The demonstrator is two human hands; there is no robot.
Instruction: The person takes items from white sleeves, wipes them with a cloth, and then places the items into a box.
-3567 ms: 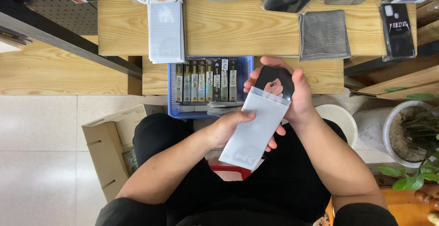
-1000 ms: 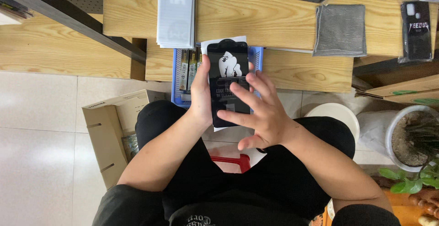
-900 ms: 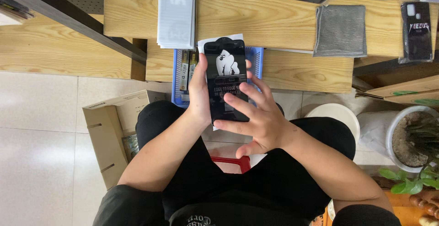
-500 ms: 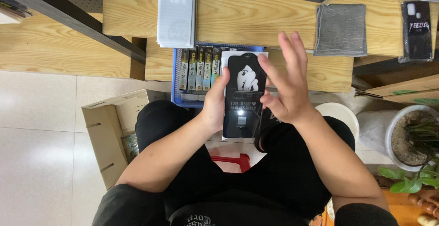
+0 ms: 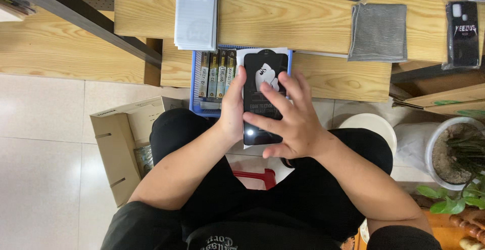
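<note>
My left hand (image 5: pixel 232 109) grips the left edge of a flat black packet with a white figure printed on it (image 5: pixel 263 80), held upright over my lap in a clear sleeve. My right hand (image 5: pixel 289 119) lies flat on the packet's front, fingers spread and pressing its lower half. Behind the packet a blue basket (image 5: pixel 195 98) holds a row of slim dark boxes (image 5: pixel 216 68). A stack of clear sleeves (image 5: pixel 196 11) lies on the wooden bench (image 5: pixel 283 22) above the basket.
A grey cloth (image 5: pixel 378 31) and a black phone case in a bag (image 5: pixel 462 34) lie on the bench at right. An open cardboard box (image 5: pixel 121 144) stands on the tiled floor at left. A white bucket (image 5: pixel 371 127) and a potted plant (image 5: pixel 457 154) are at right.
The packet has shifted a little left and my right hand, lifted off it half a second ago, has come back down flat on its front. Earlier, a white sleeve was in my hands.
</note>
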